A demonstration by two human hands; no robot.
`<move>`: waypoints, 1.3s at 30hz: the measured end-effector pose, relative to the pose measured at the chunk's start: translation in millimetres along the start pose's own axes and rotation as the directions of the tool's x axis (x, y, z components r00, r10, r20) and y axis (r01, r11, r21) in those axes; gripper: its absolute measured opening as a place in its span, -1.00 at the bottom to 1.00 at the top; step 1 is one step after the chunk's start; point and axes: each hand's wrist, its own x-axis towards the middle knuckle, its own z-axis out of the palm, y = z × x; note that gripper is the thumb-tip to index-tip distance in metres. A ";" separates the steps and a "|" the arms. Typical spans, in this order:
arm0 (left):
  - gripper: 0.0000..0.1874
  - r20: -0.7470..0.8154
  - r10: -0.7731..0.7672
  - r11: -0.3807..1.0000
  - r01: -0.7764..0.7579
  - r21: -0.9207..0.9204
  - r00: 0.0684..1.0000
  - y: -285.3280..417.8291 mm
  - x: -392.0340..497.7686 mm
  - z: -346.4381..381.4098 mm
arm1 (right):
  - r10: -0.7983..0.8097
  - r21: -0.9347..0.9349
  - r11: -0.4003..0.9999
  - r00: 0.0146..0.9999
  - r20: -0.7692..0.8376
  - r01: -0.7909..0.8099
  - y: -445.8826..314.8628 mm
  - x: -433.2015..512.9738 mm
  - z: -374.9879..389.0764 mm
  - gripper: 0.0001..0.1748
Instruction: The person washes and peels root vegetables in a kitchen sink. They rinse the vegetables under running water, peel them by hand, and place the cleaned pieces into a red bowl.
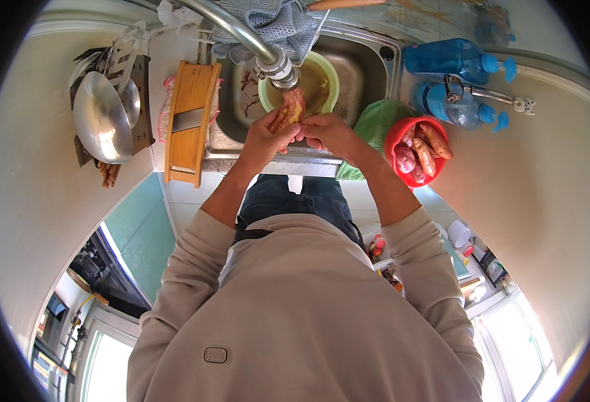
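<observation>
My left hand [267,142] grips a reddish-skinned sweet potato [293,104] with a patch of yellow flesh showing along its side. The tuber points upward, its far end just below the mouth of the metal faucet [244,32]. At its near end, the thumb and fingertips of my right hand [334,133] pinch it, close against my left thumb. Beneath, a light green basin [334,83] of cloudy water with bits of peel stands in the stainless steel sink [362,58]. Dark reddish scraps [248,83] lie on the sink floor, left of the basin.
A wooden slicer with a metal blade [189,123] lies left of the sink. Metal utensils [106,113] hang on the left wall. To the right are a green towel [380,123], a red bowl [390,143] of sweet potatoes, and two blue pump bottles [445,58]. A grey mesh cloth [274,22] hangs behind the faucet.
</observation>
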 end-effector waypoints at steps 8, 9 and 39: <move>-0.66 0.073 -0.070 0.987 0.079 -0.139 0.995 -8.5 2.6 -7.7 | -0.581 -0.612 0.671 0.810 -0.083 0.419 10.9 7.8 11.9 -0.78; -0.66 0.049 -0.103 0.986 0.108 -0.130 0.994 -10.5 2.1 -7.2 | -0.635 -0.701 0.575 0.770 -0.058 0.422 12.3 7.0 12.4 -0.79; -0.32 -0.263 0.170 0.969 -0.112 0.222 0.950 -3.7 -1.6 11.0 | -0.537 -0.866 0.500 0.776 -0.330 -0.021 2.9 -4.9 40.8 -0.87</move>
